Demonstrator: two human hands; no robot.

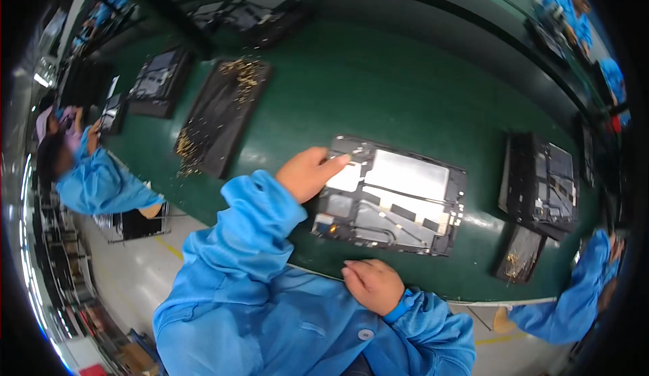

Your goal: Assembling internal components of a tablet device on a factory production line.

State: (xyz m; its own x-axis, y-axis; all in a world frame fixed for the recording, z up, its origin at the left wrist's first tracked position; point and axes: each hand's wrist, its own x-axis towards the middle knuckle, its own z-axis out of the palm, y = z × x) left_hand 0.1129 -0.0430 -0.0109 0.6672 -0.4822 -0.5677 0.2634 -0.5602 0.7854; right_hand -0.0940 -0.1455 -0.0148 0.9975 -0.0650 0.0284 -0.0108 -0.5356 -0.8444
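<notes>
Opened tablet (407,173), its long axis roughly parallel to the front edge of the bench (378,79), lay beyond the loosely curled right hand (374,286); the nearer left hand (303,174) touched its left end, grip indeterminable.

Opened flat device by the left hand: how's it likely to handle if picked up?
The opened flat device probably lifts as one stiff slab, given its thin, straight-edged frame. It's likely fragile: dark cable and small parts lie exposed on its face. Rolling seems unlikely, since it lies flat on the green table.
</notes>
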